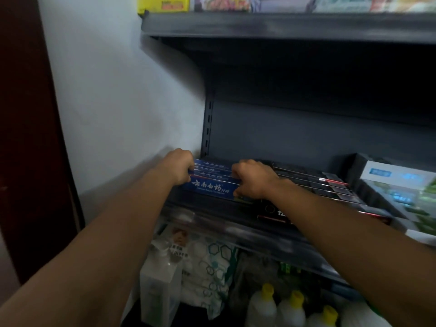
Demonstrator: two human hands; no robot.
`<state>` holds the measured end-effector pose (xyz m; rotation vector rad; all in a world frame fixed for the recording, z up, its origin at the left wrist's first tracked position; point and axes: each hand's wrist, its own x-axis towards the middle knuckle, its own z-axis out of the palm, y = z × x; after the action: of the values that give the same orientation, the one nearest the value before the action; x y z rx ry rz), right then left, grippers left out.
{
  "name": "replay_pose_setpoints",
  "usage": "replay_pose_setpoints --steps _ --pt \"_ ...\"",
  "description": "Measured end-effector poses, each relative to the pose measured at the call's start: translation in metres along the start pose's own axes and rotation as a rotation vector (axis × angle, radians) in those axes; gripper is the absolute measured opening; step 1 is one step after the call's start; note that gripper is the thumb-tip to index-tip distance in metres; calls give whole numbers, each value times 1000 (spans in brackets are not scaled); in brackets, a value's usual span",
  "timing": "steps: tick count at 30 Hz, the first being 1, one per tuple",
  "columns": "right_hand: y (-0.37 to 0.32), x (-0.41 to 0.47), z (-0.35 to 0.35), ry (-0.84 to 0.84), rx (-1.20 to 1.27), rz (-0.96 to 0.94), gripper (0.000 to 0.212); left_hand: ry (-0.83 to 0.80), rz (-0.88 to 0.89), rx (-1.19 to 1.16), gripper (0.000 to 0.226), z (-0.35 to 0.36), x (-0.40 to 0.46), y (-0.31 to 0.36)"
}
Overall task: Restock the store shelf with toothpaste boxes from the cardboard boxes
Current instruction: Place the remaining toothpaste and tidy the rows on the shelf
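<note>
Head view: worn at head height — faces forward and slightly down into the dark shelf (295, 142).
Range: close — both forearms fill the foreground.

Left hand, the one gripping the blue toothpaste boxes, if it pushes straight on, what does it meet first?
Probably the shelf's grey back panel. The left hand points into the shelf, and behind the blue toothpaste boxes nothing else shows, though depth there is unclear.

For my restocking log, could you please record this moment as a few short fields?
left hand: left hand grips the left end of the blue toothpaste boxes
right hand: right hand grips their right end
boxes: a row, side by side on the dark shelf
neighbours: black toothpaste boxes to the right
below: yellow-capped bottles
</note>
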<state>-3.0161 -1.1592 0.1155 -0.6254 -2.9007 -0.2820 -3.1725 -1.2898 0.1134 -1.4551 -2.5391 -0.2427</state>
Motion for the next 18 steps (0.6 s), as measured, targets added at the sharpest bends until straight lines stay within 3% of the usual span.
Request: replay_pose_setpoints --steps 10,18 --pt "1 -51 -35 47 -8 -8 43 12 73 -27 48 -38 -39 26" --pt "10 -181 -71 126 -15 -11 39 28 296 -25 43 -75 -126 104"
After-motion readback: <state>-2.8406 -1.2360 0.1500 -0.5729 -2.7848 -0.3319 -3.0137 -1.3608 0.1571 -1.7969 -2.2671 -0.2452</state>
